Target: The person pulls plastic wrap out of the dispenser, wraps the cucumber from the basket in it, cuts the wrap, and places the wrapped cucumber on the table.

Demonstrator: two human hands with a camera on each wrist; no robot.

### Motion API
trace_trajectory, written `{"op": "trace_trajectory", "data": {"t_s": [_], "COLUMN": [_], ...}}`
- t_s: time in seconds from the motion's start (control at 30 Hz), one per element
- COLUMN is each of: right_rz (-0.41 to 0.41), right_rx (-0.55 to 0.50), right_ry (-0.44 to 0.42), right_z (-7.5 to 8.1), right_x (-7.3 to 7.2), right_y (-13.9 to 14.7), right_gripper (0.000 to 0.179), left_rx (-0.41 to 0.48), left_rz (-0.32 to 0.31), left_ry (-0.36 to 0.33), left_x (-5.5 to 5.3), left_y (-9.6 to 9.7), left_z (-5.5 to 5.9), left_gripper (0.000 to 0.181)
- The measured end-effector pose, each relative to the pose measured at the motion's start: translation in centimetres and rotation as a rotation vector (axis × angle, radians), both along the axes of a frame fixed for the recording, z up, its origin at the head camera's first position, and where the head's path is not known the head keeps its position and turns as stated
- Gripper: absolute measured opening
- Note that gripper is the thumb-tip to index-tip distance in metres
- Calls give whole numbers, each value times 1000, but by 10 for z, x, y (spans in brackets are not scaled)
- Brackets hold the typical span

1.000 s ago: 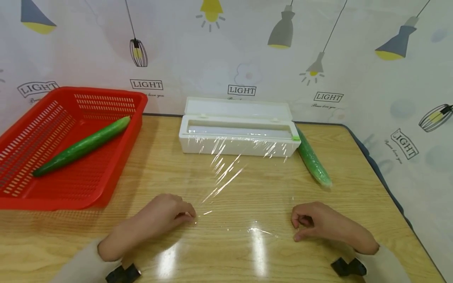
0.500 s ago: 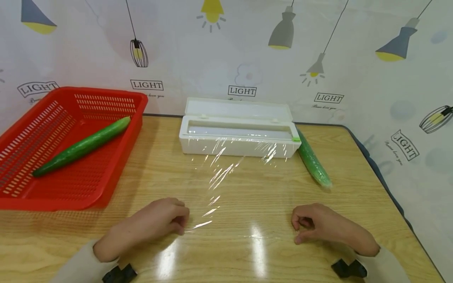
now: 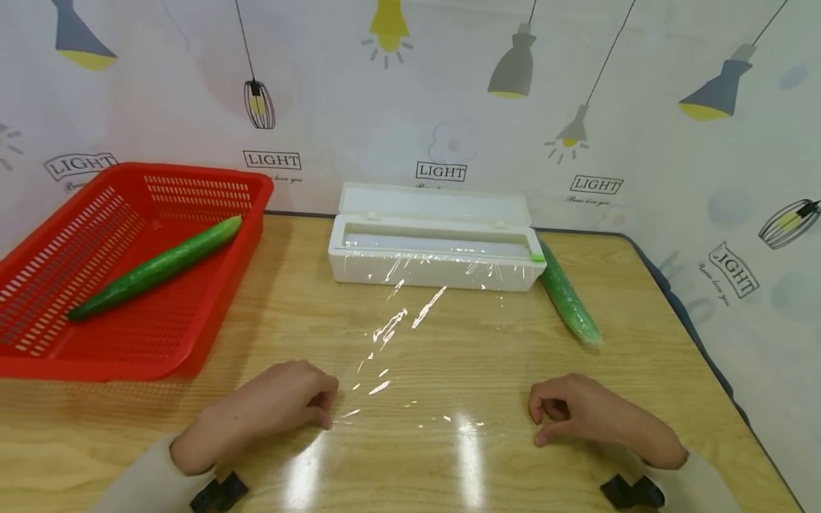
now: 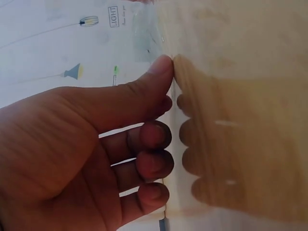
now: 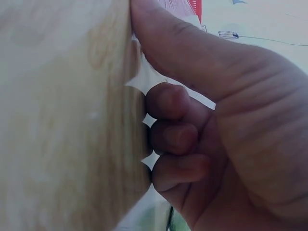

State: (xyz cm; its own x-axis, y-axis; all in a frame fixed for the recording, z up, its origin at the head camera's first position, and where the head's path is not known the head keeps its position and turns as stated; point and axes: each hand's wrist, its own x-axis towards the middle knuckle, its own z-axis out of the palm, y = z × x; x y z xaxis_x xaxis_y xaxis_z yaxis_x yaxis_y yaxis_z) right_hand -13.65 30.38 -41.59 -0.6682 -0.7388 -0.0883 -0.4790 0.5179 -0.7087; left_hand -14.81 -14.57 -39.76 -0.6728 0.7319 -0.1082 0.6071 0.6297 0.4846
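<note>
A clear sheet of cling film (image 3: 385, 331) stretches over the table from a white cling film dispenser (image 3: 436, 276) whose lid stands up. My left hand (image 3: 282, 399) pinches the near left corner of the sheet between thumb and fingers, low over the wood. At the near right corner, my right hand (image 3: 584, 413) holds the film the same way, its other fingers curled. In the left wrist view the thumb (image 4: 154, 72) and fingertips are right at the tabletop, which mirrors them. Against the dispenser's right end lies a cucumber (image 3: 569, 303) that looks wrapped in film.
On the left stands a red plastic basket (image 3: 221, 285) with another cucumber (image 3: 157, 269) lying in it. A patterned wall covering (image 3: 359, 114) rises behind the wooden table (image 3: 410, 470). A green slider (image 3: 537, 257) sits at the dispenser's right front edge.
My left hand has shifted a little left and toward me, pulling the film's corner outward. The right hand has barely moved. Glints on the film have changed, and the head view has tilted slightly.
</note>
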Motion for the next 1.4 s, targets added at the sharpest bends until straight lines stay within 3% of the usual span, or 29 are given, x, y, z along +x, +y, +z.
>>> {"op": "trace_trajectory", "data": {"t_s": [0.13, 0.23, 0.43, 0.6, 0.77, 1.03, 1.13, 1.23, 1.4], "right_rz": [6, 13, 10, 16, 29, 31, 38, 42, 50], "right_rx": [-6, -12, -10, -19, -26, -40, -49, -58, -69], "right_ry": [26, 40, 47, 49, 53, 55, 66, 73, 75], "right_z": [-2, -3, -4, -3, -1, -2, -2, -2, -2], "right_x": [1, 0, 0, 1, 0, 0, 0, 0, 0], "right_y": [0, 0, 1, 1, 0, 2, 3, 3, 2], "right_gripper": [19, 19, 19, 18, 18, 17, 17, 17, 16], "left_rx": [-10, -11, -21, -5, 80, 180, 190, 181, 162], "left_rz": [12, 11, 44, 187, 326, 471, 528, 588, 718], "left_ry": [21, 74, 188, 258, 370, 569, 588, 561, 461], "left_x": [2, 4, 1, -3, -10, -35, -43, -53, -77], "left_y": [-1, -4, -9, -14, -25, -53, -64, -74, -95], "left_z": [1, 6, 26, 52, 81, 121, 131, 137, 137], "left_gripper": [29, 31, 31, 24, 20, 23, 26, 29, 36]}}
